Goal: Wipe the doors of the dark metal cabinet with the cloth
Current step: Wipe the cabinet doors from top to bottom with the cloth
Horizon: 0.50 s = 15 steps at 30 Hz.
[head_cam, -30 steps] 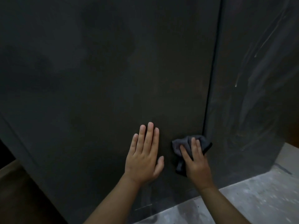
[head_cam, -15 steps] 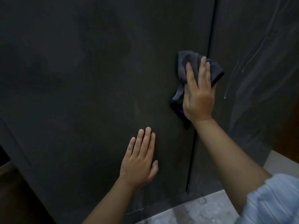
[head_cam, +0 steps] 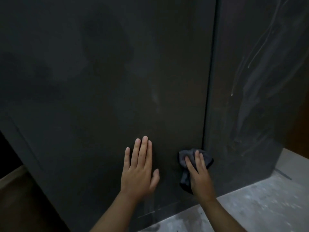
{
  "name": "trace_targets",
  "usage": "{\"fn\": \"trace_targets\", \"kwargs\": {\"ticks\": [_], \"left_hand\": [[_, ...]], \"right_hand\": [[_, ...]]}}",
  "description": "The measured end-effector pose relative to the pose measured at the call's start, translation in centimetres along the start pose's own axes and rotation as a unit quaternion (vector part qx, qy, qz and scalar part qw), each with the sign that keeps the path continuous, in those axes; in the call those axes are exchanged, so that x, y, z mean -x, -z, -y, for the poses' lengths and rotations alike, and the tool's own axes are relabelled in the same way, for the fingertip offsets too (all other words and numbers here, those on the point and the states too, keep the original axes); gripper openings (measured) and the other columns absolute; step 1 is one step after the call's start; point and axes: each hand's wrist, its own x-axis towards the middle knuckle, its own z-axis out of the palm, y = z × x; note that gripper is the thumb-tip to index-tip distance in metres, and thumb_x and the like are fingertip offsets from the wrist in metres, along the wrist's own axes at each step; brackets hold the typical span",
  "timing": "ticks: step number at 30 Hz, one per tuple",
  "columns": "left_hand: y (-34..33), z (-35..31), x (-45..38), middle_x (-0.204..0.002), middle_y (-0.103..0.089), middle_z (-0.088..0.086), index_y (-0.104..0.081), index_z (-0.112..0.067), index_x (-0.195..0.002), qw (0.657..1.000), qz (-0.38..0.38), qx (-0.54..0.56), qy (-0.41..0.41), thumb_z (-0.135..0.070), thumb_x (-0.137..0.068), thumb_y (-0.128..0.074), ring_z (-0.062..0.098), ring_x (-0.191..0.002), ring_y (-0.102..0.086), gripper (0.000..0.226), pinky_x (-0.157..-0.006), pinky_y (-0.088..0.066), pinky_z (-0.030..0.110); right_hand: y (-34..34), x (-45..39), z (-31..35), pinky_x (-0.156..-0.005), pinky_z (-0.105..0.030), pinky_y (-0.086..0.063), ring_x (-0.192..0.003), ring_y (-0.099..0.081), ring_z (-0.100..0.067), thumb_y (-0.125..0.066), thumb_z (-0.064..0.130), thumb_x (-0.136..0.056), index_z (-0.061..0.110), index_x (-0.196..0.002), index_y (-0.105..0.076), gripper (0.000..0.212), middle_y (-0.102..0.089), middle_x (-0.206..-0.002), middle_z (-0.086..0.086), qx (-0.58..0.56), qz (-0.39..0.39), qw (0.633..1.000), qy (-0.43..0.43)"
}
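The dark metal cabinet fills the view, with a wide left door (head_cam: pixel 103 91) and a narrower right door (head_cam: pixel 247 101) split by a vertical seam. My left hand (head_cam: pixel 139 169) lies flat on the lower left door, fingers straight and pointing up. My right hand (head_cam: pixel 199 176) presses a crumpled dark grey cloth (head_cam: pixel 187 156) against the left door, low down and just left of the seam. Its fingers lie straight over the cloth. Part of the cloth hangs below my palm.
A pale grey speckled floor (head_cam: pixel 260 208) runs under the cabinet at the lower right. Light streaks and smears mark the right door. A brown surface (head_cam: pixel 15 198) shows at the lower left beside the cabinet's edge.
My right hand has slid the cloth from high up by the seam down to the door's lower part. My left hand has stayed flat on the left door.
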Motion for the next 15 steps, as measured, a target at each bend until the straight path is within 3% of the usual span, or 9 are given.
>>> {"fn": "trace_targets", "kwargs": {"ticks": [3, 6, 8, 10, 13, 15], "left_hand": [[-0.8, 0.5, 2.0, -0.154, -0.014, 0.016, -0.022, -0.001, -0.142, 1.0, 0.017, -0.005, -0.006, -0.042, -0.078, -0.038, 0.025, -0.144, 0.005, 0.078, -0.112, -0.01, 0.048], [-1.6, 1.1, 3.4, -0.154, -0.013, 0.014, -0.021, -0.001, -0.142, 1.0, 0.026, -0.012, -0.013, -0.042, -0.078, -0.037, 0.024, -0.144, 0.006, 0.077, -0.112, -0.009, 0.048], [-2.0, 1.5, 4.1, -0.152, -0.021, 0.017, -0.02, 0.0, -0.143, 1.0, 0.022, -0.014, -0.013, -0.042, -0.078, -0.038, 0.024, -0.144, 0.004, 0.079, -0.111, -0.009, 0.048], [-2.7, 2.2, 5.3, -0.154, -0.015, 0.016, -0.018, -0.001, -0.144, 1.0, 0.022, -0.019, -0.011, -0.042, -0.078, -0.038, 0.024, -0.144, 0.004, 0.08, -0.112, -0.008, 0.048], [-3.8, 3.3, 7.9, -0.155, -0.004, 0.013, -0.019, -0.001, -0.144, 1.0, 0.021, -0.015, -0.003, -0.042, -0.077, -0.039, 0.025, -0.144, 0.001, 0.08, -0.112, -0.007, 0.049], [-4.7, 4.1, 9.9, -0.156, 0.001, 0.013, -0.016, -0.001, -0.145, 0.999, 0.033, -0.016, -0.003, -0.041, -0.077, -0.04, 0.026, -0.144, 0.0, 0.083, -0.113, -0.008, 0.05]], "right_hand": [[0.7, -0.8, 0.4, -0.082, -0.056, -0.049, -0.131, -0.031, -0.041, -0.054, -0.017, -0.08, 0.002, -0.121, -0.061, 0.045, -0.042, -0.135, -0.03, -0.016, -0.013, 1.0, 0.0], [1.5, -3.7, 1.0, -0.1, -0.045, -0.041, -0.131, -0.033, -0.043, -0.052, -0.01, -0.087, 0.0, -0.124, -0.059, 0.039, -0.04, -0.138, -0.031, -0.023, -0.096, 0.995, -0.014], [1.7, -6.2, 1.9, -0.106, -0.049, -0.033, -0.133, -0.029, -0.044, -0.054, -0.009, -0.088, -0.001, -0.127, -0.056, 0.04, -0.037, -0.14, -0.032, -0.045, -0.149, 0.986, -0.053], [0.8, -6.8, 3.2, -0.105, -0.057, -0.033, -0.132, -0.027, -0.047, -0.057, -0.013, -0.086, -0.002, -0.128, -0.054, 0.044, -0.035, -0.14, -0.034, -0.061, -0.181, 0.977, -0.095], [-2.2, -3.4, 5.0, -0.103, -0.059, -0.033, -0.13, -0.029, -0.049, -0.06, -0.015, -0.082, -0.002, -0.125, -0.056, 0.045, -0.036, -0.137, -0.036, -0.053, -0.18, 0.976, -0.109], [-4.9, 0.2, 6.9, -0.109, -0.043, -0.031, -0.134, -0.028, -0.043, -0.06, -0.005, -0.086, 0.008, -0.127, -0.057, 0.043, -0.036, -0.141, -0.028, -0.093, -0.139, 0.978, -0.125]]}}
